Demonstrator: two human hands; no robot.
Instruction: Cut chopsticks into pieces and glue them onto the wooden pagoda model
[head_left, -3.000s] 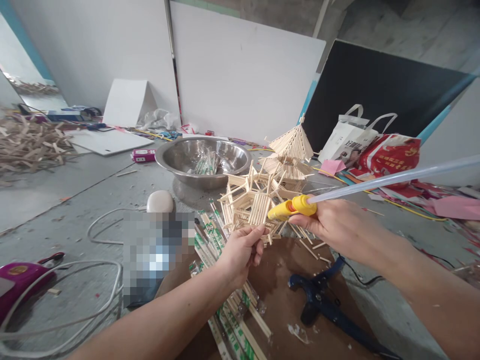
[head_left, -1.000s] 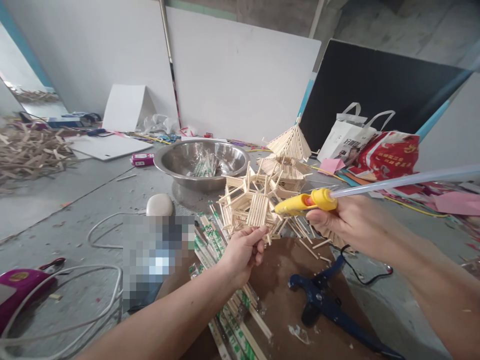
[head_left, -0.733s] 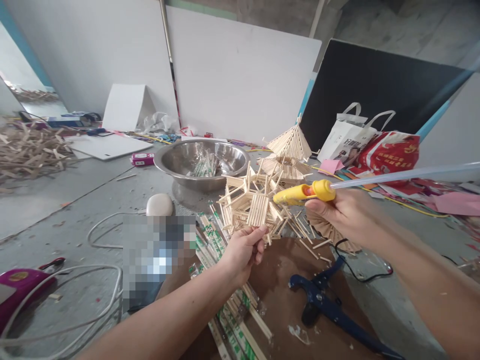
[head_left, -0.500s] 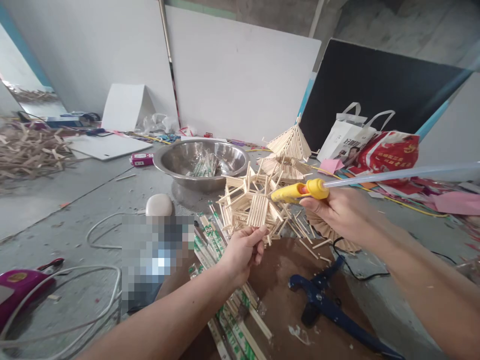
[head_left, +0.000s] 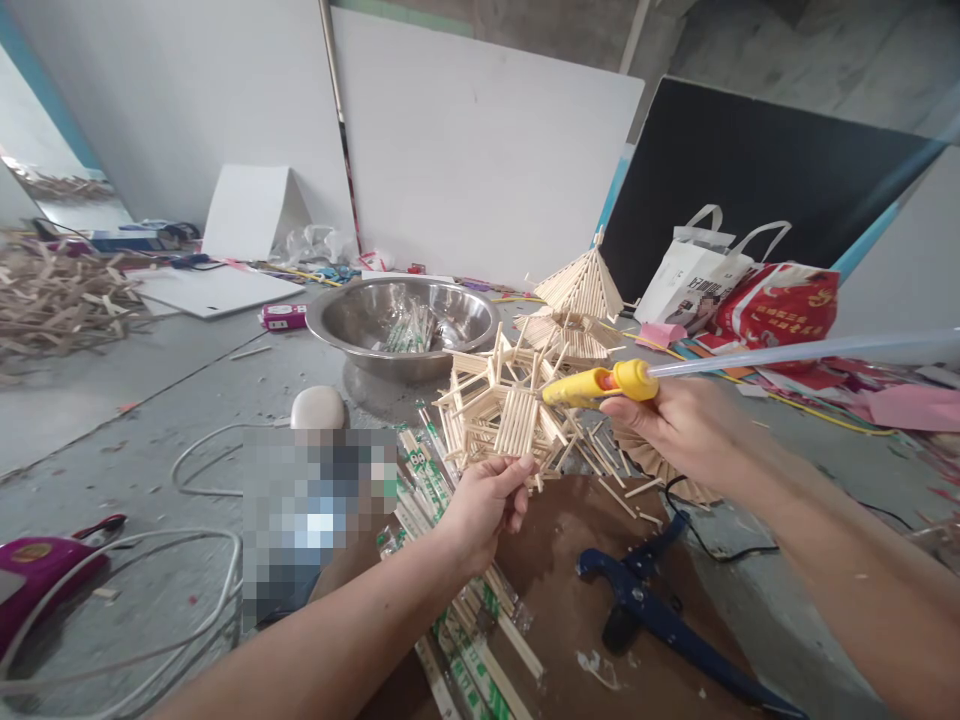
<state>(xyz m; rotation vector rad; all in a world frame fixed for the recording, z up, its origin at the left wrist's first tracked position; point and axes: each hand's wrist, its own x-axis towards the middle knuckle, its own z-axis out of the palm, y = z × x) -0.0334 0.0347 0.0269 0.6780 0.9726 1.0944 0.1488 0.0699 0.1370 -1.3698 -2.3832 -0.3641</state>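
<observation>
Between the thumb and fingers of my left hand [head_left: 486, 508] is a small flat panel of wooden sticks [head_left: 516, 420]. My right hand [head_left: 686, 425] is closed around a yellow hot glue gun [head_left: 589, 384], with a long translucent glue stick [head_left: 780, 352] running out of its rear. The gun's nozzle points left at the panel's upper right edge; I cannot tell whether it touches. Right behind the panel stands an open framework of wooden sticks [head_left: 466, 400], partly hidden by it. Wrapped chopsticks [head_left: 424, 470] with green print lie beside and under my left forearm.
A steel basin [head_left: 334, 330] holding wrapped chopsticks stands behind on the floor, beside a stick-built roof [head_left: 581, 285]. A blue hand cutter [head_left: 667, 620] rests on the brown surface [head_left: 555, 560]. Bags [head_left: 780, 305] stand back right; a white cable [head_left: 202, 535] loops at left.
</observation>
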